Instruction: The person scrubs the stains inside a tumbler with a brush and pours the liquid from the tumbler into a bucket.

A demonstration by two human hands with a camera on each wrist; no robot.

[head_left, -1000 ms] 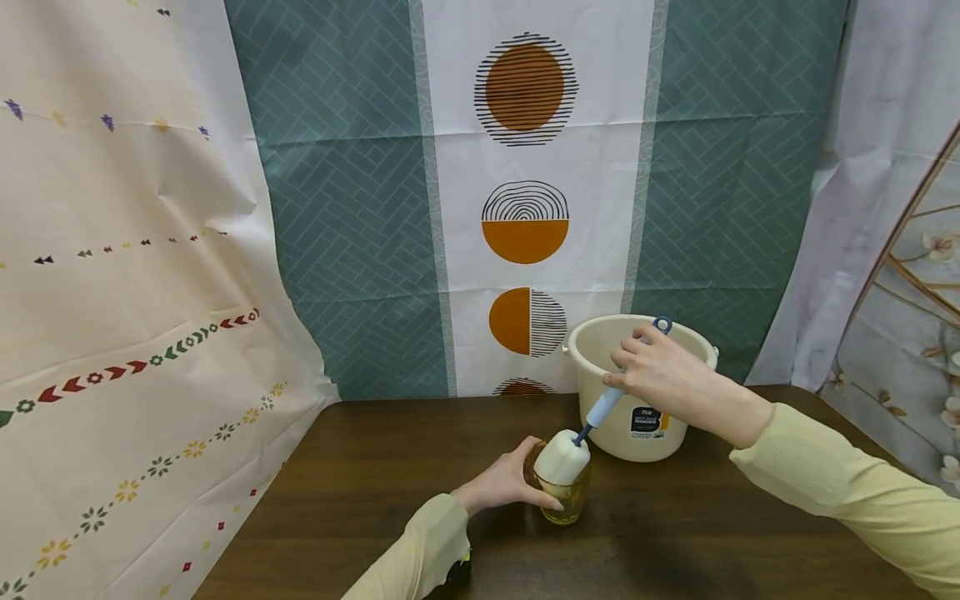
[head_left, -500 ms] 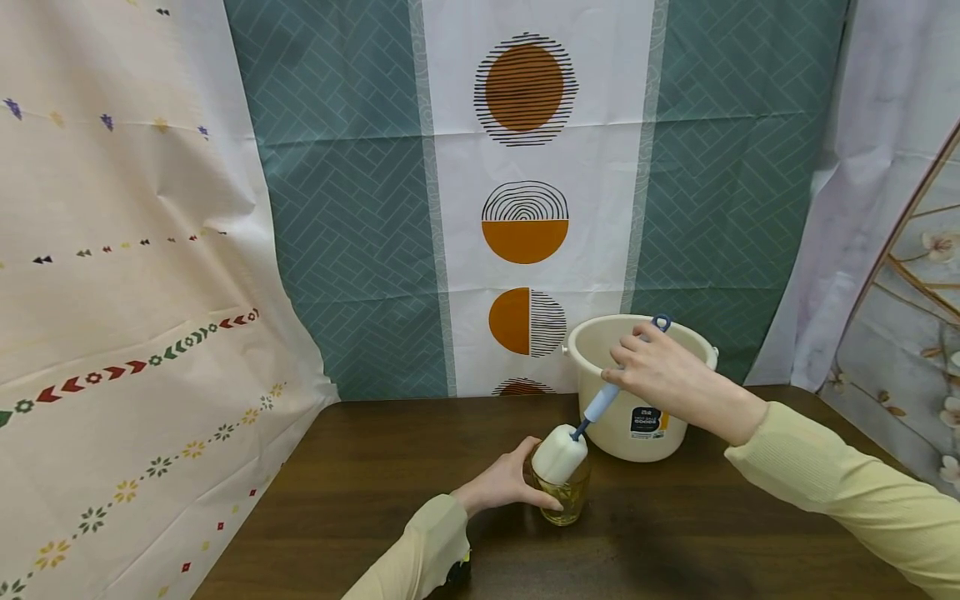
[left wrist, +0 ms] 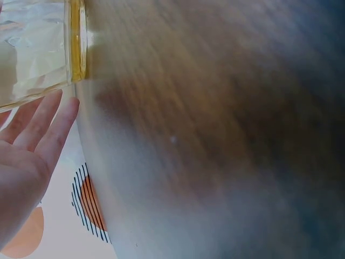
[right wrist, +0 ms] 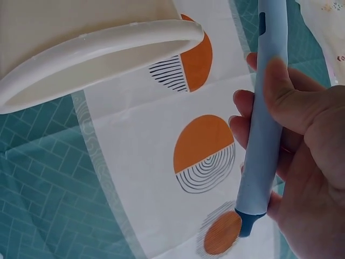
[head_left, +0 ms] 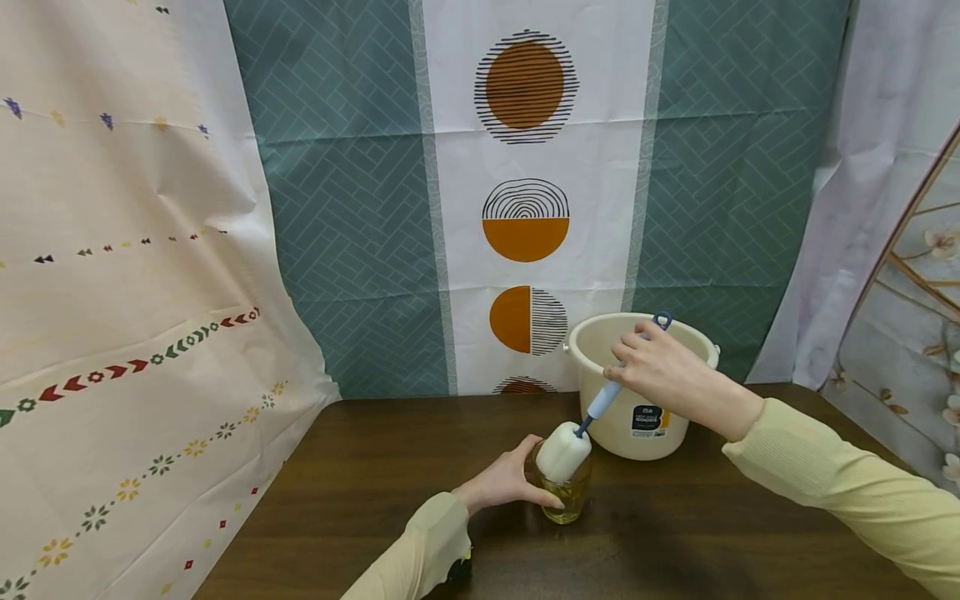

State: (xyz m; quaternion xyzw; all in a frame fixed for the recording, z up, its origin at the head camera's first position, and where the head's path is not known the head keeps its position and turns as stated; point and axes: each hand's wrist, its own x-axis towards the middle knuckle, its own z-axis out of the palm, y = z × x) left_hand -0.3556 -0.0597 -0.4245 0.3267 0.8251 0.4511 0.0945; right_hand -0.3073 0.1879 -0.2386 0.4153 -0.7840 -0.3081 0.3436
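In the head view my left hand (head_left: 508,481) grips an amber see-through glass (head_left: 567,505) that stands on the table, thumb at the front and fingers at its far side. The left wrist view shows the base of the glass and several fingers beside it. My right hand (head_left: 671,372) holds the pale blue handle (head_left: 604,400) of a sponge cup brush, and its white sponge head (head_left: 564,452) sits tilted in the mouth of the glass, its lower part inside. In the right wrist view, fingers and thumb wrap around the brush handle (right wrist: 264,156).
Behind the glass stands a cream bucket (head_left: 630,443) with a black label, close under my right hand. A small black object (head_left: 459,572) shows beside my left sleeve. Patterned cloths hang behind and at both sides of the dark wooden table (head_left: 360,500).
The sponge head rose slightly and shifted left in the glass, then moved a little back to the right. My right hand moved slightly with it; the left hand kept its hold on the glass.
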